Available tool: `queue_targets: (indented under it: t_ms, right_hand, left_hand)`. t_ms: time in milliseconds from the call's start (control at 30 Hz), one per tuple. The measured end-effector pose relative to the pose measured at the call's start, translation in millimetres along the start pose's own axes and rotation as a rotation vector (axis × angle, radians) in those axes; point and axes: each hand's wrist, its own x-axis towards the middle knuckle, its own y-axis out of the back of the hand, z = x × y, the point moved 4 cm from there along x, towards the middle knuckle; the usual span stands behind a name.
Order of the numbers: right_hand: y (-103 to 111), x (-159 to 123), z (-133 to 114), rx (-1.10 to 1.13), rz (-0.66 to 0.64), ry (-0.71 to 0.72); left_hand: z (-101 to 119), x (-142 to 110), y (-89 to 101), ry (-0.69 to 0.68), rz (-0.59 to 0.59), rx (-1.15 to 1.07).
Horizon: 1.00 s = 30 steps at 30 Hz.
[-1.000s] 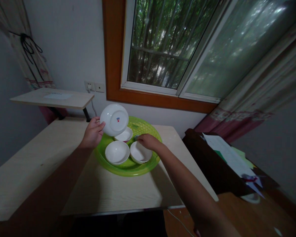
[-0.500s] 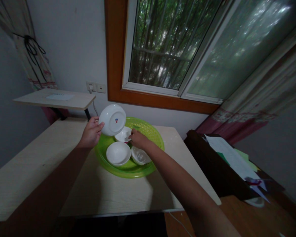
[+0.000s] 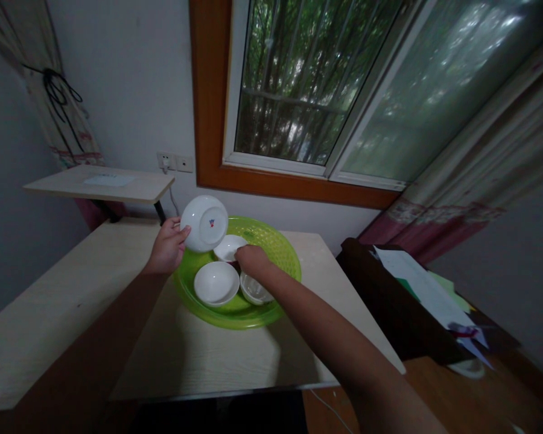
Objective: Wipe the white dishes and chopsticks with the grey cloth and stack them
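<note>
Held bowl [image 3: 204, 223]: just left of the frame's centre, raised and tipped so its underside and small red-and-blue mark face me; I judge the tilt lets the left hand keep it by the rim alone.
Left hand [image 3: 166, 244]: fingers closed on that bowl's left edge, thumb against the underside, which looks enough to steady it.
Back bowl [image 3: 228, 247]: upright, partly behind the right hand.
Right hand [image 3: 253, 262]: fingers curled and narrow at the back bowl's right side; I cannot tell from here whether they hold anything.
Front bowls: the left one [image 3: 216, 283] and the right one [image 3: 256, 292] sit upright side by side, mouths up, probably for easy access.
Green tray [image 3: 283, 253]: under all three standing bowls; its raised rim, I'd say, keeps them grouped.
Counter [image 3: 235, 361]: carries the tray at the frame's lower centre, within both arms' reach.
Raised shelf [image 3: 140, 185]: left of the frame, well apart from the bowls.
</note>
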Motion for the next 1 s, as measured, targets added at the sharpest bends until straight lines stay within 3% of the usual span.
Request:
queue_targets:
  t_ms: [300,533,633,867,1000]
  right_hand:
    - [11.9,-15.1,18.4,-0.145,0.137,0.17]
    - [13.5,-32.7,54.6,-0.031,0.181,0.107]
    - [15.4,-41.4,69.6,0.108,0.247,0.041]
    - [14.4,-55.9,95.3,0.593,0.551,-0.09]
    - [3.9,-55.7,106.8,0.906,0.695,-0.168]
  left_hand:
    - [1.2,1.7,0.7,-0.009,0.008,0.038]
    - [-0.9,8.2,-4.9,0.007,-0.104,0.171]
    - [-5.8,11.2,-8.7,0.023,-0.174,0.295]
    - [-9.4,4.4,-34.8,0.053,-0.438,0.696]
    - [-10.3,1.1,-51.0,-0.024,-0.58,0.872]
